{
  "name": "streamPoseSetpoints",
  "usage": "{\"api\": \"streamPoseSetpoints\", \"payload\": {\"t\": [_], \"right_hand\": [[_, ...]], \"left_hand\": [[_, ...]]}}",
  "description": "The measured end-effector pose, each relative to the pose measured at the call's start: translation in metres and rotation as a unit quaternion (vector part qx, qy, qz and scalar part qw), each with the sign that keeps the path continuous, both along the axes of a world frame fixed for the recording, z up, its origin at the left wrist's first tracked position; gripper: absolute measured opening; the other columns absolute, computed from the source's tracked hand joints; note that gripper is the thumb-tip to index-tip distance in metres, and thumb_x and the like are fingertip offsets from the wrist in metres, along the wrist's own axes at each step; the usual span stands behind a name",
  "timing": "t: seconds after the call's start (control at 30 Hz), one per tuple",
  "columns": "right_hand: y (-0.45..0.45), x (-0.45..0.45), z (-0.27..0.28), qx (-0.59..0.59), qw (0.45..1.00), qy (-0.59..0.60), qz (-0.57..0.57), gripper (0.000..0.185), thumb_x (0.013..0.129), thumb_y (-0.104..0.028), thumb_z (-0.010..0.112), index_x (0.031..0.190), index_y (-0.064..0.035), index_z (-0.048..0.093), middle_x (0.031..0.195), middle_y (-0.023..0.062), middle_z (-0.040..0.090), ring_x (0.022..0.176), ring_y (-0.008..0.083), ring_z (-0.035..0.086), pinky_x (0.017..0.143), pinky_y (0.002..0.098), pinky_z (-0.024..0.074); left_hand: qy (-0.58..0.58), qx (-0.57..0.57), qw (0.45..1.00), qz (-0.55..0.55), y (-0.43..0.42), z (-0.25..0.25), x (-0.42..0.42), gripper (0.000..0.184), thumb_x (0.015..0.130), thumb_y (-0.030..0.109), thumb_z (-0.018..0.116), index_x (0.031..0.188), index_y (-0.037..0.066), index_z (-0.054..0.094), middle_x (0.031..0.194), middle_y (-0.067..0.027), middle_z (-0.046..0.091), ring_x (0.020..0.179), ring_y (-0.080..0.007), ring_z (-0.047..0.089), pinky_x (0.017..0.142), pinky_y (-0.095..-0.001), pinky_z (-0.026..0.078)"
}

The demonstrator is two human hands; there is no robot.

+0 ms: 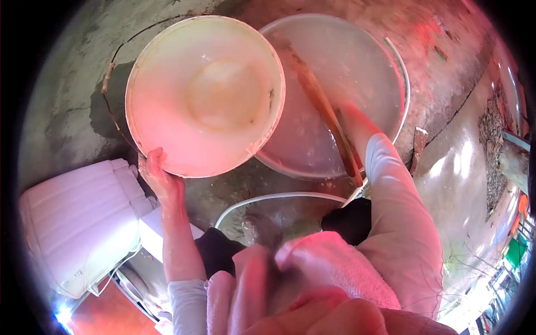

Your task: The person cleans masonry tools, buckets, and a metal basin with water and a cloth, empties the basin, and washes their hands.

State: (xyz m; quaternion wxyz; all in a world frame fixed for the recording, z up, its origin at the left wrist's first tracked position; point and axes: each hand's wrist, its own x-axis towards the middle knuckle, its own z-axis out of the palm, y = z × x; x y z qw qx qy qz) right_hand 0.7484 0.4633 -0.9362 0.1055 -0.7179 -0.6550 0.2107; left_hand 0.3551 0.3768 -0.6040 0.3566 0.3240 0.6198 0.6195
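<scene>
fingers (154, 156) of the left hand (163, 177) pinched the bucket (205, 96) by its rim at upper left, while those of the right hand (355, 119), dipped in the tub (321, 16) right of top centre, were too blurred to tell, so the bucket was already in hand but the dip looked unfinished.

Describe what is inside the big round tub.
The tub holds cloudy water, much of a wooden board and the blurred right hand. Cloudiness hides its bottom; the bucket covers part of its left side.
</scene>
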Motion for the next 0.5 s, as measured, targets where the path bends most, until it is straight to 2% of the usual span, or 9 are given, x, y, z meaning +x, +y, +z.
{"api": "streamPoseSetpoints", "payload": {"t": [0.1, 0.2, 0.43, 0.5], "right_hand": [[0.014, -0.006, -0.003, -0.006, 1.0, -0.003, 0.005, 0.032, 0.084, -0.022, 0.057, 0.114, -0.0096, 0.06, 0.104, 0.0121, 0.063, 0.095, 0.0235, 0.059, 0.085, 0.0334, 0.0458], [0.033, -0.009, -0.005, -0.006, 1.0, 0.006, 0.011, 0.032, 0.085, -0.022, 0.057, 0.114, -0.0094, 0.06, 0.104, 0.0119, 0.063, 0.095, 0.023, 0.059, 0.084, 0.0331, 0.0458], [0.053, -0.024, -0.009, -0.021, 1.0, 0.006, 0.019, 0.033, 0.085, -0.023, 0.058, 0.114, -0.0088, 0.06, 0.103, 0.0115, 0.063, 0.094, 0.0219, 0.059, 0.083, 0.0323, 0.0459], [0.059, -0.028, -0.01, -0.025, 0.999, 0.008, 0.02, 0.033, 0.085, -0.024, 0.058, 0.114, -0.0086, 0.06, 0.103, 0.0114, 0.063, 0.094, 0.0216, 0.059, 0.083, 0.0321, 0.0459]], "left_hand": [[-0.009, -0.008, 1.0, 0.01, -0.005, -0.001, -0.004, 0.035, 0.073, 0.009, 0.054, 0.106, -0.002, 0.052, 0.102, -0.011, 0.056, 0.097, -0.0231, 0.055, 0.086, -0.0344, 0.045], [-0.043, -0.022, 0.999, 0.008, -0.009, 0.0, -0.003, 0.034, 0.074, 0.01, 0.055, 0.105, -0.002, 0.052, 0.102, -0.0103, 0.056, 0.097, -0.0224, 0.055, 0.087, -0.0338, 0.044], [0.018, -0.017, 1.0, 0.011, -0.018, -0.004, 0.0, 0.038, 0.075, 0.011, 0.055, 0.111, -0.003, 0.05, 0.107, -0.011, 0.056, 0.101, -0.0214, 0.054, 0.091, -0.0329, 0.042], [0.026, 0.009, 0.999, 0.022, -0.015, -0.004, 0.009, 0.029, 0.075, 0.013, 0.058, 0.1, -0.002, 0.054, 0.103, -0.0108, 0.057, 0.098, -0.0221, 0.055, 0.088, -0.0345, 0.044]]}}
